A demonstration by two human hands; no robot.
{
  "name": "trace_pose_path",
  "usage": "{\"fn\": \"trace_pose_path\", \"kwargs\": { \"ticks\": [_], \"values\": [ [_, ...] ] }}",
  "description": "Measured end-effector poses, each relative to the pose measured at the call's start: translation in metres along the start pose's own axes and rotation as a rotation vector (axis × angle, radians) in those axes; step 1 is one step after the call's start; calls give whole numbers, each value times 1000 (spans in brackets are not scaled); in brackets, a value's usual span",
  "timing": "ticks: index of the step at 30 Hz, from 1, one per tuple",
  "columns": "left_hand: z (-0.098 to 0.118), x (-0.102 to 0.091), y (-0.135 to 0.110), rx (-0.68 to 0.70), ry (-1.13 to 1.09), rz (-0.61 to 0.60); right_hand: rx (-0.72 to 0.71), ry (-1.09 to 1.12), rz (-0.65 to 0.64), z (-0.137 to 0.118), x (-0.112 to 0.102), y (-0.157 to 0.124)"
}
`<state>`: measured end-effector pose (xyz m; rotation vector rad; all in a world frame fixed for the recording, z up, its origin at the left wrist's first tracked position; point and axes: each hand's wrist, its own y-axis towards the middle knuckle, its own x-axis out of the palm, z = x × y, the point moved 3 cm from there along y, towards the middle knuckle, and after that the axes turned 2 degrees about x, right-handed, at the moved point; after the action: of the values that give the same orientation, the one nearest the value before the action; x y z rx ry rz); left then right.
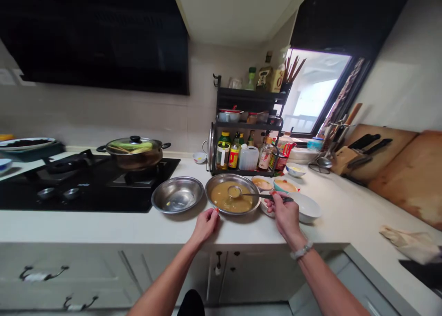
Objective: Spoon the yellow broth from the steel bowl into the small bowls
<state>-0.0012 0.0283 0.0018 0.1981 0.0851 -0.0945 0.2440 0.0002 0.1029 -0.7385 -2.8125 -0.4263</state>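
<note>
Right hand (pixel 286 213) grips ladle (pixel 241 193) over soup bowl (pixel 233 197); left hand (pixel 206 223), loosely curled and holding nothing, touches bowl's near rim. Empty steel bowl (pixel 177 194) just left; surface (pixel 103 226) edge close.

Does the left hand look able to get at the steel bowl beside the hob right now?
Probably yes: the left hand is at the soup bowl's near rim, and the steel bowl stands just beside it on the counter with nothing between.

Small bowl (pixel 2 165) cut by left edge; bottle (pixel 223 153) labels unreadable; ladle (pixel 254 195) handle end hidden inside right hand (pixel 286 215)
</note>
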Motion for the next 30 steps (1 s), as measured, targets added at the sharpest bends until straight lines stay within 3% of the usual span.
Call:
{"fn": "trace_pose_path", "kwargs": {
  "ticks": [5, 14, 23, 30],
  "values": [
    [-7, 1, 5, 11, -71, 20, 25, 52, 15, -13, -1, -5],
    [-5, -2, 5, 95, 67, 67, -5, 38, 50, -42, -19, -10],
    [0, -4, 3, 56, -9, 55, -96, 3, 150, -73, -71, 6],
    [-2, -3, 4, 38, -48, 21, -178, -256, 182, -66, -104, 9]
  ]
}}
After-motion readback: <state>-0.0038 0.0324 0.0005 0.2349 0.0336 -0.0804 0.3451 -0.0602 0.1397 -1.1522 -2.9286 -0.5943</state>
